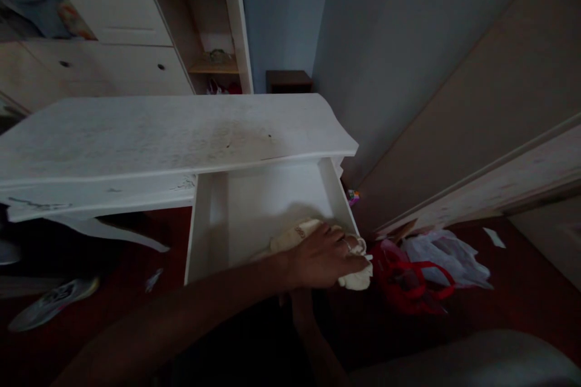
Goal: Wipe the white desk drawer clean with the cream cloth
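My left hand [322, 257] reaches in from the lower left, its fingers bent over a crumpled cream cloth [356, 280]. The cloth is bunched over the right side of a pulled-out white drawer [272, 190], and part of it trails left under my wrist. A ring shows on one finger. My right hand [297, 301] is low, beneath my left wrist at the drawer's near side. Its fingers are mostly hidden, so what it touches does not show. Inside the drawer, the white bottom is visible behind the cloth.
The drawer belongs to a white table [181, 133] with a smudged top. On the red floor to the right lie a red bag [408, 284] and a white plastic bag [447, 257]. A shoe [54, 304] is at lower left. An open cabinet [211, 30] stands behind.
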Motion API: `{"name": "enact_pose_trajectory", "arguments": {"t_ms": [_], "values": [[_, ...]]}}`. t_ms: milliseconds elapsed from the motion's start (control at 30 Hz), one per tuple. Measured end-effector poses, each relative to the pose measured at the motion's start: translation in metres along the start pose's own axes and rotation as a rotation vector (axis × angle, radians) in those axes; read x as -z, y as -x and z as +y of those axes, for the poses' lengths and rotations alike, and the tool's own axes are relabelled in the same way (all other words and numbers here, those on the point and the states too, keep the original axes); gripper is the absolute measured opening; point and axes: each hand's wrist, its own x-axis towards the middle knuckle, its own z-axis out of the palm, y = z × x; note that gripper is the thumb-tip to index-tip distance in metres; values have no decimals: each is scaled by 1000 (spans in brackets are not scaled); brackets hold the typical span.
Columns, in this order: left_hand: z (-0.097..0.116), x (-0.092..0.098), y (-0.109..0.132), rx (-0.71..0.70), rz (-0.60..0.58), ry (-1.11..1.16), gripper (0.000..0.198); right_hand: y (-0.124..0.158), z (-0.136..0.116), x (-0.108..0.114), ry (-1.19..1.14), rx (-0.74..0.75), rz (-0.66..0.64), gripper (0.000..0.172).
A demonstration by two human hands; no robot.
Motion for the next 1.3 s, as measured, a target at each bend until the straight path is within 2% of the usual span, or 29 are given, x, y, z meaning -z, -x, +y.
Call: {"name": "enact_pose_trajectory", "arguments": {"t_ms": [67,100,267,333,467,567,633,800,967,1100,1200,1300], "values": [[-11,-4,-18,-59,-6,-16,36,1,-3,1,-76,-6,-65,59],[-18,-7,-25,-79,-9,-32,36,2,-5,1,-133,-16,-98,64],[-50,-11,-42,-53,26,-184,36,1,-12,1,-349,-109,-197,65],[-60,-8,-42,33,47,-214,38,0,-12,0,-385,-131,-223,66],[-77,5,-46,351,112,-233,51,1,-12,0,-399,-161,-227,64],[-89,13,-56,514,180,-222,61,1,-13,0,-414,-192,-213,60],[-97,16,-63,554,190,-217,60,1,-14,-1,-454,-221,-206,59],[-109,12,-74,511,140,-295,40,1,-14,-2,-485,-256,-185,59],[-113,7,-79,639,166,-271,41,1,-19,1,-440,-235,-199,60],[-113,8,-73,588,140,-159,43,0,-19,1,-441,-209,-208,63],[-105,11,-63,446,67,-99,44,1,-16,0,-449,-215,-189,64],[-87,14,-53,274,-25,-9,45,1,-16,1,-421,-206,-195,61]]}}
